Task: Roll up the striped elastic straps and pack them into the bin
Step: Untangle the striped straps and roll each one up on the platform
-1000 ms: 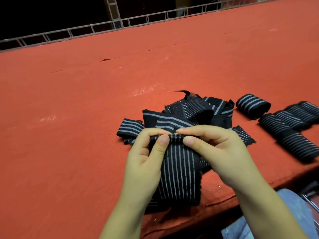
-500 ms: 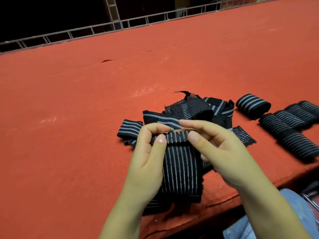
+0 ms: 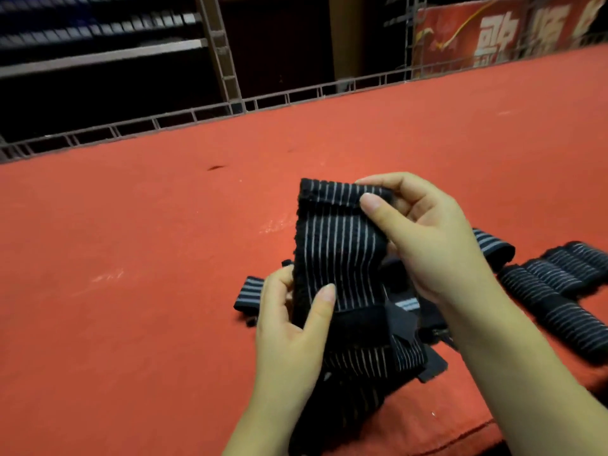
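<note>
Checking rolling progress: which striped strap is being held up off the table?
The flat strap gripped by both hands, right hand at its top; the rolled straps lie at right.

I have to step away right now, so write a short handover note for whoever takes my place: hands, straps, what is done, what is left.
Left hand: grips the lower part of the strap in hand, thumb across its front.
Right hand: pinches the strap's top end, where the first turn is folded over.
Loose straps lie piled under the hands on the red table.
Done: several rolled straps lie in a row at the right.
Left: finish this roll, roll the pile, pack everything. No bin is in view.
</note>
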{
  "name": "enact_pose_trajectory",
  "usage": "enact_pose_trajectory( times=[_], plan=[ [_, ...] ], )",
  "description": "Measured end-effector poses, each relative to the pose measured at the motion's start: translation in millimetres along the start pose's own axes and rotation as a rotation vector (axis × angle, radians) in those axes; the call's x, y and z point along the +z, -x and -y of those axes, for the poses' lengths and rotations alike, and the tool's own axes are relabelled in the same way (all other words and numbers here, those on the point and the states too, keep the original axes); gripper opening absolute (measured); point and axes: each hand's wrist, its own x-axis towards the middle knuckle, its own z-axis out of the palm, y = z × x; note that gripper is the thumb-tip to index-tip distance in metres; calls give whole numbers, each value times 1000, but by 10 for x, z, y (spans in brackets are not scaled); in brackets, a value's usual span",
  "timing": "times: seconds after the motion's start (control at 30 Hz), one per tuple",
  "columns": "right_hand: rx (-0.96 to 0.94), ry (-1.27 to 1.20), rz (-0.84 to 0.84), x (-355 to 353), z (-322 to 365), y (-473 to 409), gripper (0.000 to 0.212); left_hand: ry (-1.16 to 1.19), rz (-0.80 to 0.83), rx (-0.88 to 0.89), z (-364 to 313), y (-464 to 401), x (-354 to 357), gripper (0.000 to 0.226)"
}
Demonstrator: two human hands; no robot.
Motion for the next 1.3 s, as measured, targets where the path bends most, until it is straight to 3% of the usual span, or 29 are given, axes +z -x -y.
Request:
enact_pose_trajectory(
  times=[0.17,0.37,0.57,0.67,0.73,0.93,1.03,1.1,1.13,1.3],
  plan=[
    [-162,-57,-7,173,347,-378,15,82,20,57,-259,-276,-31,27],
    [-284,-92,-69,375,630,-769,13,40,231,71,-458,-809,-27,63],
    [-588,182,-132,529,912,-995,12,258,468,-58,-477,-1062,104,93],
    [-725,389,-130,459,989,-1124,14,436,427,-127,-430,-1072,111,80],
    [-681,420,-102,347,993,-1192,14,396,376,-123,-404,-1037,93,62],
    [-441,189,-32,130,899,-1054,16,165,402,-122,-352,-793,-5,46],
    [-326,174,35,122,830,-886,17,83,539,-100,-331,-687,-75,68],
    [-204,120,130,112,769,-727,17,115,479,-83,-340,-627,-99,86],
    [-156,95,181,105,726,-629,17,174,417,-75,-357,-606,-107,85],
    [-105,134,245,98,413,-35,18,426,239,-66,-535,-414,-127,39]
  ],
)
